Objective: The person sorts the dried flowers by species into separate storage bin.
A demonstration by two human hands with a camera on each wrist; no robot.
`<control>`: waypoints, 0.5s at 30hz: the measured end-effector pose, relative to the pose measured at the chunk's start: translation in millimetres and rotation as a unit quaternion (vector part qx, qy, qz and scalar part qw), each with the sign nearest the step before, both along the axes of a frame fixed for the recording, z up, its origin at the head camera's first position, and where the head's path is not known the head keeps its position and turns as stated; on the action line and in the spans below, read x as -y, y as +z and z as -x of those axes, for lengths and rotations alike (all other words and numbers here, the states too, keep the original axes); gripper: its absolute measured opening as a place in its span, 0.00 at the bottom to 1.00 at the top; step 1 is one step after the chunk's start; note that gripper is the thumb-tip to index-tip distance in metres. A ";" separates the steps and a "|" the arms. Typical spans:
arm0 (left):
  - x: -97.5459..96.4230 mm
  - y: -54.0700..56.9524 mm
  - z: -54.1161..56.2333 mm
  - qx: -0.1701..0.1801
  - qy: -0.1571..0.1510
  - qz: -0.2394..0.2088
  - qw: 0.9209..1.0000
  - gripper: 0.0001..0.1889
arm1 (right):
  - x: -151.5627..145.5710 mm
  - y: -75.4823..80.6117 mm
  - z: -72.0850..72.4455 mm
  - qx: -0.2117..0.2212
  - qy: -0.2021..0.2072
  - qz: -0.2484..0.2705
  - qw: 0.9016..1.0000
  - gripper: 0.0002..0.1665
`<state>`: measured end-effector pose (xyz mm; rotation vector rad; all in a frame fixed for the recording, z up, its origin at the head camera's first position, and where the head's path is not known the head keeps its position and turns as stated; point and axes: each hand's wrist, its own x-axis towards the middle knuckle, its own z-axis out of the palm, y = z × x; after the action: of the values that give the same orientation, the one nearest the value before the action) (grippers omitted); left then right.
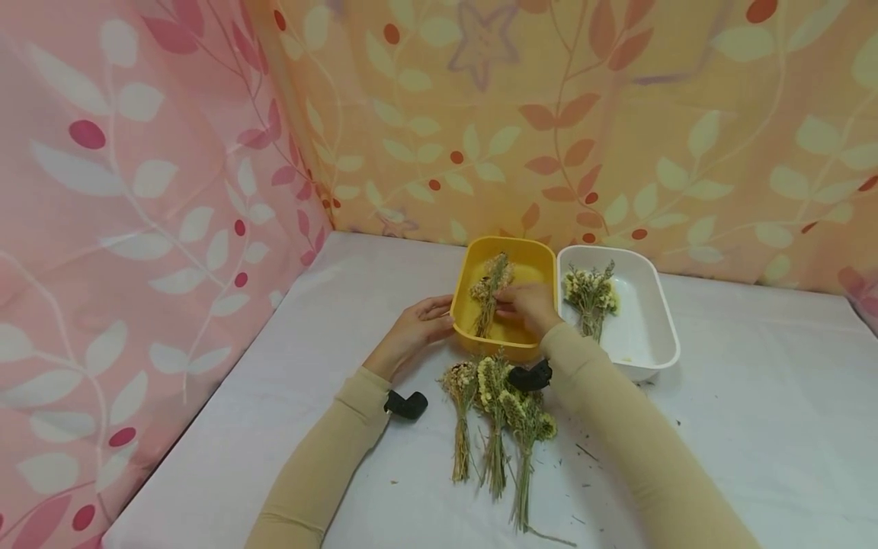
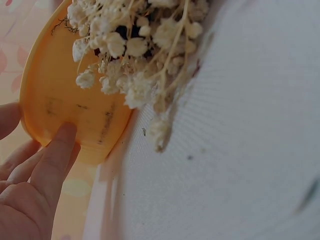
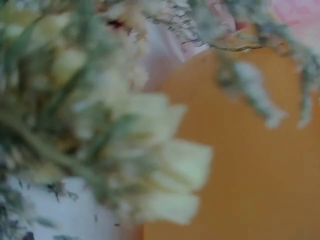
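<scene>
My left hand [image 1: 423,326] rests its fairly straight fingers against the left wall of a yellow plastic tub [image 1: 461,293]; in the left wrist view a fingertip presses the tub's side. Inside the tub my right hand [image 1: 528,303] pinches a bunch of dried flowers [image 1: 488,299] by its stems, flower heads toward the back. The right wrist view shows only blurred pale yellow flowers [image 3: 170,170] before the orange-yellow wall, so the right fingers are hidden there. In front of the tub lie a pale dried bunch [image 1: 461,412] and two yellow-flowered bunches [image 1: 494,427].
A white tub [image 1: 641,320] stands against the yellow one's right side, with a yellow-flowered bunch [image 1: 591,297] inside. Plant crumbs and a loose stem [image 1: 552,538] lie on the white-covered table [image 1: 384,488]. Patterned cloth [image 1: 425,114] hangs behind and at the left.
</scene>
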<state>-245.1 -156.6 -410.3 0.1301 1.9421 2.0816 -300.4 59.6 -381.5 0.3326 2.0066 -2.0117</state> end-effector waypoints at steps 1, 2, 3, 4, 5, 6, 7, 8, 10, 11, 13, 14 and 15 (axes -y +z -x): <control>0.0 -0.3 0.2 0.000 -0.001 0.001 1.000 0.29 | 0.3 -0.8 -0.1 0.003 -0.002 0.001 1.000 0.20; 0.1 -0.7 0.3 0.000 -0.002 0.002 1.000 0.29 | 0.6 -1.5 -0.2 0.007 -0.004 0.001 1.000 0.21; -0.1 -0.5 0.2 0.000 -0.002 0.002 1.000 0.29 | 0.8 -2.0 -0.2 0.010 -0.005 0.000 1.000 0.21; 0.0 -0.8 0.4 0.000 -0.002 0.003 1.000 0.29 | 0.7 -2.8 0.0 0.012 -0.005 -0.002 1.000 0.21; 0.0 -0.8 0.5 -0.001 -0.002 0.002 1.000 0.29 | 0.8 -3.5 0.2 0.015 -0.005 -0.002 1.000 0.21; -0.1 -0.8 0.5 0.000 -0.001 0.002 1.000 0.29 | 0.8 -4.1 0.3 0.018 -0.004 -0.003 1.000 0.21; -0.3 -0.6 0.1 0.001 0.000 0.001 1.000 0.29 | 0.6 -4.6 0.5 0.020 -0.002 -0.005 1.000 0.21; -0.4 -0.2 -0.3 0.001 0.001 0.001 1.000 0.29 | 0.3 -5.0 0.7 0.022 0.002 -0.006 1.000 0.22; -0.6 0.1 -0.7 0.000 0.002 0.002 1.000 0.29 | -0.2 -5.4 0.7 0.025 0.007 -0.011 1.000 0.22; -0.7 0.4 -1.0 0.000 0.002 0.002 1.000 0.29 | -0.6 -5.6 0.8 0.025 0.011 -0.013 1.000 0.22; -0.8 0.3 -1.0 -0.001 0.001 0.003 1.000 0.29 | -1.4 -5.6 0.8 0.023 0.018 -0.020 0.999 0.22; -0.8 0.3 -1.0 -0.003 0.000 0.004 1.000 0.29 | -1.7 -5.6 0.7 0.020 0.021 -0.023 0.999 0.22; -0.7 0.2 -1.0 -0.004 -0.001 0.004 1.000 0.29 | -2.0 -5.6 0.7 0.018 0.024 -0.027 0.999 0.22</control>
<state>-244.2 -155.9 -410.1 0.1379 1.9533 2.0753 -301.1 61.6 -387.0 0.3275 2.0302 -1.9121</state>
